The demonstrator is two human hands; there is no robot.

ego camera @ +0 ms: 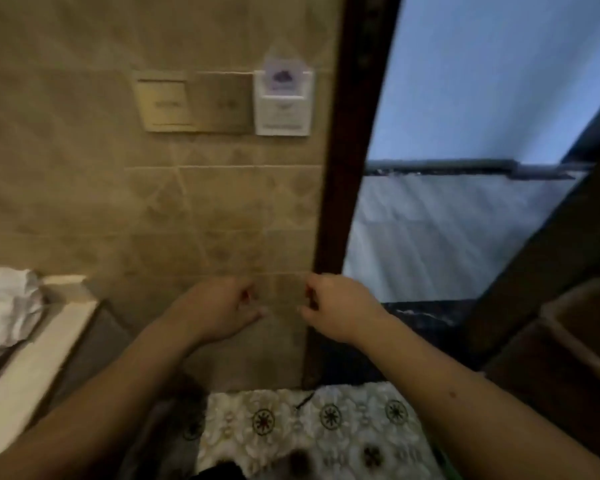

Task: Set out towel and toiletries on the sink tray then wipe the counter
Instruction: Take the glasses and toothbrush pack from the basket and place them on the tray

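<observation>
Nearest, below both forearms, lies a patterned floral cloth point(312, 424), well under the fingers and untouched. Above it both hands are raised side by side before the tiled wall point(222, 209). The left hand point(219, 308) has its fingers curled loosely inward, tips near the thumb, with nothing visibly held; the right hand point(336, 306) is curled the same way, its fingertips facing the left hand's across a small gap. Blur leaves it uncertain whether something thin is pinched between them.

The white towel point(6, 306) sits far to the left of the left hand's fingers, bunched in a loose heap on a pale ledge point(32, 362), near the frame edge. It looks soft, light and limp, so it would likely sag and unfold if lifted by one corner; taking it with both hands along a folded edge, or scooping under the heap, seems the safer hold. No tray, sink or toiletries are in view.

Beyond the fingers, higher on the wall, are switch plates point(163, 105) and a white card holder point(283, 103), with a dark door frame point(347, 168) to the right
</observation>
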